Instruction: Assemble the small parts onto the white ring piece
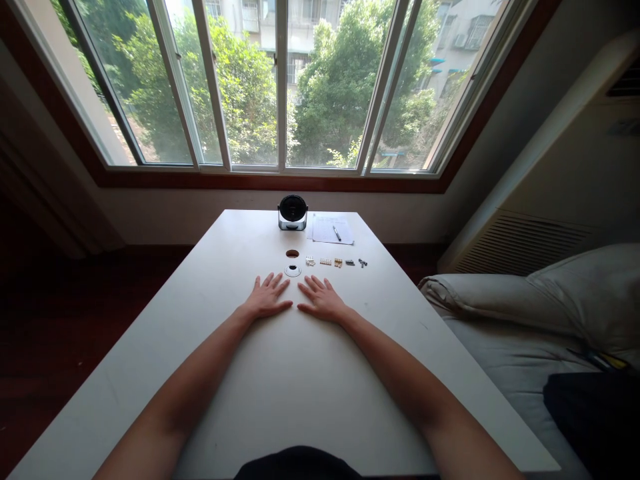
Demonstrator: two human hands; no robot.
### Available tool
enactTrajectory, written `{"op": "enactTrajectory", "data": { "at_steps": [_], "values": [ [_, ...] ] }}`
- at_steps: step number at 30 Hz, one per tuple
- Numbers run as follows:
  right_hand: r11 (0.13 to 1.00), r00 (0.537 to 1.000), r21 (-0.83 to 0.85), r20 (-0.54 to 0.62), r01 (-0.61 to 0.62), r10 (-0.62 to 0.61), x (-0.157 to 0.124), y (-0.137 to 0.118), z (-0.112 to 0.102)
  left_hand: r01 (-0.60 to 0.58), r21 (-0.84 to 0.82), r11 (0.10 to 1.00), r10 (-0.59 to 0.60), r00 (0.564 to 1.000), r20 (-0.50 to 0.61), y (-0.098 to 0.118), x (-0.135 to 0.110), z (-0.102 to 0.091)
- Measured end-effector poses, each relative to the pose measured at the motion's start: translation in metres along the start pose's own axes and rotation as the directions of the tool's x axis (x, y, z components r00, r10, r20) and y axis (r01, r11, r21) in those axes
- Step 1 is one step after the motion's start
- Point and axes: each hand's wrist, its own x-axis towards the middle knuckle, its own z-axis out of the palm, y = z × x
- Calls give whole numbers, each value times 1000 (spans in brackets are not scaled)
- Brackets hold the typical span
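Palm down on the white table (300, 387), my left hand (267, 295) lies flat with its fingers spread and holds nothing. My right hand (321, 298) rests the same way beside it, thumbs pointing at each other with a small gap. Just beyond the fingertips is a round white cover with a dark opening (293, 271), and behind it a round hole (293, 254) in the tabletop. Past my right hand runs a row of small piles: whitish pieces (310, 261), pale beige pieces (325, 261), golden-brown pieces (339, 263), dark pieces (350, 263) and loose dark bits (363, 263).
A small black fan (293, 212) on a stand is near the table's far edge. To its right lie sheets of paper (325, 230) with a pen (337, 233) on top. A light sofa (500, 313) borders the right side, and a window (250, 100) fills the far wall.
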Motion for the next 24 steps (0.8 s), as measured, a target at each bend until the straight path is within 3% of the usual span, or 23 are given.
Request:
{"op": "enactTrajectory", "data": {
  "at_steps": [14,24],
  "values": [
    [1000,1000,6,27,5,-5,1,0,-1,-6,17,1000,7,1000,-8,-1,-1,1],
    [997,997,-26,-6,-73,73,5,2,-1,5,12,1000,-4,998,-70,-3,2,1]
  ]
}}
